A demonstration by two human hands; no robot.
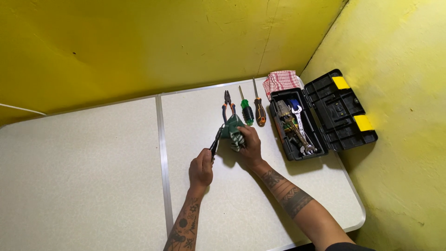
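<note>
Wiping black tool (pixel 215 142) with green cloth (pixel 233 131)

Both hands (pixel 200 168) (pixel 251 145) clenched, forearms converging

Open black toolbox (pixel 341 109) with wrenches at 3 o'clock; checked red cloth (pixel 280 81) at 1 o'clock; pliers (pixel 227 106), green screwdriver (pixel 245 109), orange screwdriver (pixel 259 109) at 12 o'clock on table (pixel 93 162).

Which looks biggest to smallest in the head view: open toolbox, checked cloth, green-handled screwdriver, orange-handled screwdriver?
1. Open toolbox, clearly the largest.
2. Checked cloth.
3. Orange-handled screwdriver and green-handled screwdriver: they look about alike. The orange one's shaft reaches slightly farther back, but the gap is too small to rank.
</note>
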